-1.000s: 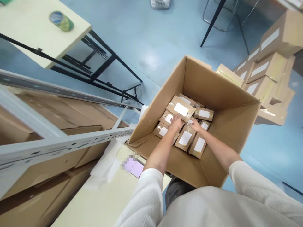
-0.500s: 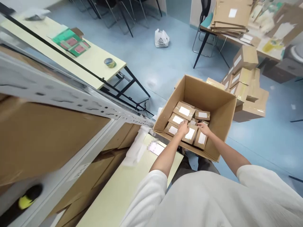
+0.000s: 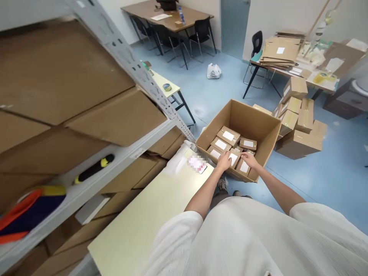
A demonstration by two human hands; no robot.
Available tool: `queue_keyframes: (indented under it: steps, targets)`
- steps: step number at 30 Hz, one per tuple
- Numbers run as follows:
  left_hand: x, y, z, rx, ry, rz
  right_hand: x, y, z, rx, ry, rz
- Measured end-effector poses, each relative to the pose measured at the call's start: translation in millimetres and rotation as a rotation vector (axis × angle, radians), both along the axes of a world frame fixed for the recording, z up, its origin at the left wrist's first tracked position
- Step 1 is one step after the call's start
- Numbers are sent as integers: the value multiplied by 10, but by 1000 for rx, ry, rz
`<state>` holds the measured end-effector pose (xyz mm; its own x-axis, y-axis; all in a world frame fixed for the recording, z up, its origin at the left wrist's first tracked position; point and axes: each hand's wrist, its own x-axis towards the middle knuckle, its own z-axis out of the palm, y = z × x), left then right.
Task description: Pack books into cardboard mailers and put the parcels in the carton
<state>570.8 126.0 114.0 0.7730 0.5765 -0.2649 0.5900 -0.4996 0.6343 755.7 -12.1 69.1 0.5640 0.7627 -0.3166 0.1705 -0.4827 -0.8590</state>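
- A pale counter (image 3: 138, 214) runs along the near left; a phone (image 3: 204, 169), partly blurred out, lies at its far right end.
- The left hand (image 3: 224, 161) reaches in over the near left side of the large carton (image 3: 251, 115), its fingers bent and close together at the left edge of a white-labelled box (image 3: 234, 157); whether they grip it cannot be told.
- The right hand (image 3: 249, 159) is at that box's right side, fingers curled in, thumb and forefinger near each other; whether they pinch anything is too small to tell.
- The labelled box sits between the hands, inside the carton's near part.
- Farther in, more small boxes (image 3: 228, 135) lie side by side, labels up.
- Beyond the carton, to the right, taped boxes (image 3: 297, 115) stand stacked on the floor.
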Motion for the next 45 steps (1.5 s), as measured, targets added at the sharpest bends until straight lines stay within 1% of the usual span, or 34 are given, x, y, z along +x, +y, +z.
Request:
queue_keyframes:
  steps: [4, 9, 14, 19, 22, 26, 31, 35, 37, 40, 45]
  targets:
    - [-263, -327, 92, 26, -55, 97, -148, -80, 116, 75, 9, 99]
    - [-762, -621, 156, 51, -97, 217, -512, -56, 302, 82, -4, 234]
    - [-1379, -778, 195, 64, -76, 374, -1018, 113, 444, 105, -4, 412]
    - [-2103, -940, 267, 80, -73, 520, -1679, 328, 522, 155, -3, 580]
    - [-2617, -1100, 312, 87, -87, 619, -2189, 426, 565, 176, -16, 664]
    - [-3411, -1399, 361, 87, -109, 746, -3019, 462, 594, 211, -1, 804]
    - [-4452, -1923, 413, 111, -116, 944, -4149, 350, 583, 261, 42, 992]
    - [-5143, -2405, 432, 138, -119, 1138, -5012, 241, 585, 256, 45, 1189]
    - [-5418, -2645, 424, 162, -134, 1249, -5417, 199, 589, 263, 41, 1301]
    - [-5746, -3005, 390, 213, -184, 1418, -5989, 131, 589, 277, 45, 1474]
    - [-6104, -3567, 352, 268, -194, 1667, -6847, -66, 570, 326, 104, 1752]
